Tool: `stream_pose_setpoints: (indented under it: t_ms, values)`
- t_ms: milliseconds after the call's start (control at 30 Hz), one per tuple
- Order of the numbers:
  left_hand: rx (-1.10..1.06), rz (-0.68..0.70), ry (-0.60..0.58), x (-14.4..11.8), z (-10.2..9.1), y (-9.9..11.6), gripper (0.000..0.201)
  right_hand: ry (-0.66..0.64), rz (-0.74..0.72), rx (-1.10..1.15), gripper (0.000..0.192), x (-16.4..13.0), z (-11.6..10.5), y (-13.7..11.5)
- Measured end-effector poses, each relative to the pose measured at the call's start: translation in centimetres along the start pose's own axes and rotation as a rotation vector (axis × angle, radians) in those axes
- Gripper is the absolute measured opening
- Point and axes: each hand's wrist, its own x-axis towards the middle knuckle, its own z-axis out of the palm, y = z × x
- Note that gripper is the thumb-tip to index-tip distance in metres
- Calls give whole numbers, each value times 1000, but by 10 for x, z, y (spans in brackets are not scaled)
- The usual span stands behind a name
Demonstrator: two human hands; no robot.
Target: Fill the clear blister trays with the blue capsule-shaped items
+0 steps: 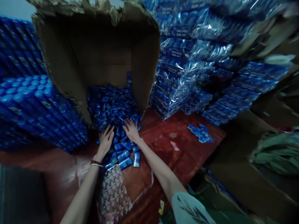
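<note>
My left hand (pixel 106 140) lies over the left side of a pile of small blue containers (pixel 112 105), its fingers stretched out. Over the right side of the same pile, my right hand (pixel 132 130) rests with fingers spread. Neither hand holds anything. The pile spills from a cardboard box (pixel 144 62) tipped with its opening towards me. Several loose blue containers (pixel 125 158) lie just below my hands; one container (pixel 136 159) sits a little apart on the right. Nearer to me is a clear plastic tray (pixel 114 189) with rows of moulded hollows.
Stacked blue containers (pixel 28 90) rise on the left. Plastic-wrapped packs (pixel 173 77) tower behind on the right. Blue flat pieces (pixel 201 133) and a pink scrap (pixel 174 145) lie on the red table (pixel 163 161). An open carton holding green material (pixel 277 152) stands at far right.
</note>
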Motion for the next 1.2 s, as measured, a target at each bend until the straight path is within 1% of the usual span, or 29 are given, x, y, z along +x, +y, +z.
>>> stream_pose_setpoints:
  t_ms: [67,133,167,200,233,300,367,433,467,533,600,633,667,700,767,833,867,933,1000,1033,1100,1133,1167,1200]
  values:
    - [-42,-26,106,-21,-21,12,41,134,54,154,41,-25,-25,3]
    - [-36,-130,198,-54,-44,19,38,149,101,235,43,-64,-45,8]
    - [-23,-211,220,-75,-54,21,37,133,122,272,45,-87,-51,9]
    - [-15,-303,212,-97,-62,22,36,112,154,306,44,-111,-53,10]
    - [-18,-392,177,-120,-68,23,36,53,205,344,42,-137,-52,8]
    - [-47,-520,72,-164,-75,26,37,-97,281,394,40,-186,-41,-3]
    - [-90,-558,-11,-198,-75,32,40,-218,323,366,36,-226,-20,-24]
    - [-145,-575,-17,-218,-74,38,44,-248,331,306,30,-250,2,-47]
    - [-190,-600,-3,-224,-74,40,48,-242,338,308,28,-255,12,-56]
    - [-331,-698,66,-227,-79,43,59,-233,371,433,25,-255,23,-68]
    - [-537,-794,133,-226,-89,44,68,-248,413,639,26,-249,23,-71]
    - [-654,-820,144,-225,-95,45,70,-258,425,728,27,-246,21,-70]
    - [-770,-831,131,-225,-101,47,71,-261,432,796,28,-244,18,-69]
    - [-878,-832,92,-224,-106,50,71,-261,434,839,29,-244,15,-67]
    - [-1049,-826,-40,-225,-110,61,74,-237,433,851,29,-250,9,-67]
    - [-1136,-840,-172,-229,-106,75,77,-188,429,757,28,-261,7,-71]
    - [-1135,-856,-209,-231,-103,82,79,-165,436,680,27,-266,6,-74]
    - [-1094,-898,-211,-236,-93,93,81,-139,434,514,28,-275,4,-78]
    - [-1069,-944,-174,-238,-85,95,84,-161,356,336,33,-283,-2,-75]
    - [-1070,-961,-152,-238,-83,93,86,-191,288,231,37,-290,-8,-69]
    - [-1061,-984,-92,-237,-84,84,89,-273,152,-15,44,-311,-26,-47]
    - [-1042,-986,-55,-235,-86,77,90,-304,123,-141,47,-328,-37,-34]
    - [-1022,-981,-23,-233,-89,71,90,-321,124,-253,48,-348,-51,-19]
    - [-1005,-975,-1,-231,-92,65,89,-303,178,-344,49,-371,-65,-4]
